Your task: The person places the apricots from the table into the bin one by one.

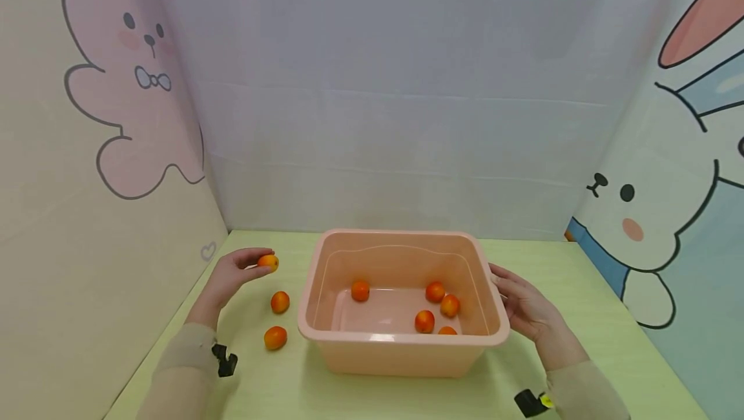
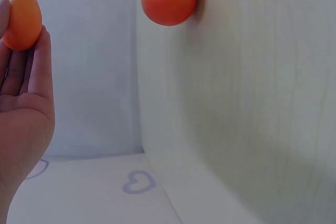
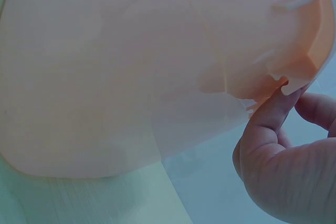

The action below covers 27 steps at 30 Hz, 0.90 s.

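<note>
Small round orange fruit (image 1: 268, 262) pinched at fingertips of left hand (image 1: 235, 273), left of centre frame, just left of pink rectangular plastic tub (image 1: 401, 344); right hand (image 1: 523, 307) relaxed, thumb touching tub's right rim.

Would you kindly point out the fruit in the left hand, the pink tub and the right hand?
fruit (image 1: 268, 262), head view, its orange middle.
pink tub (image 1: 407, 342), head view, near outer wall.
right hand (image 1: 526, 307), head view, middle of the hand.
</note>
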### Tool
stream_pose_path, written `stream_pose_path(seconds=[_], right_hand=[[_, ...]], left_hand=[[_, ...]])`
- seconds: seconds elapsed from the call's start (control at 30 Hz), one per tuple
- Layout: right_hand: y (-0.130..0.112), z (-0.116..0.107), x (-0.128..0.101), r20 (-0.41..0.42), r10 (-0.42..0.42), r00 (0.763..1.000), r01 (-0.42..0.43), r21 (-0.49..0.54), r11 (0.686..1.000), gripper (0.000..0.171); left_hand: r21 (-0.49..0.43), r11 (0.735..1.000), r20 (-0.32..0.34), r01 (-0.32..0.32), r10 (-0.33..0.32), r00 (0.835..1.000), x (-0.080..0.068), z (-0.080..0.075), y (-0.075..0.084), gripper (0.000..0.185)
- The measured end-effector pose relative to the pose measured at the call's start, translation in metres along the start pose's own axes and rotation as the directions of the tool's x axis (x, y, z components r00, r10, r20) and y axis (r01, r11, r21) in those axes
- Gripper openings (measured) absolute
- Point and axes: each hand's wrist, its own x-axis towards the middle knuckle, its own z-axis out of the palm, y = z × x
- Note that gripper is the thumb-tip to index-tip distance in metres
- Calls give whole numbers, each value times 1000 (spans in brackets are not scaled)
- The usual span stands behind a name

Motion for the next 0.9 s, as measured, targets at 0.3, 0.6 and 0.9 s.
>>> stream_pose_path(seconds=[0.3, 0.6, 0.9], right_hand=[[1, 0, -1, 13, -3, 1000, 3, -2, 1000, 28], [1, 1, 0, -16, 6, 1000, -6, -12, 1000, 28], [1, 2, 0, -18, 6, 1000, -6, -13, 1000, 28]], left_hand=[[-13, 999, 29, -50, 50, 998, 17, 10, 39, 46], [38, 995, 62, -96, 94, 994, 37, 21, 87, 45], [14, 989, 151, -147, 144, 978, 51, 49, 149, 45]])
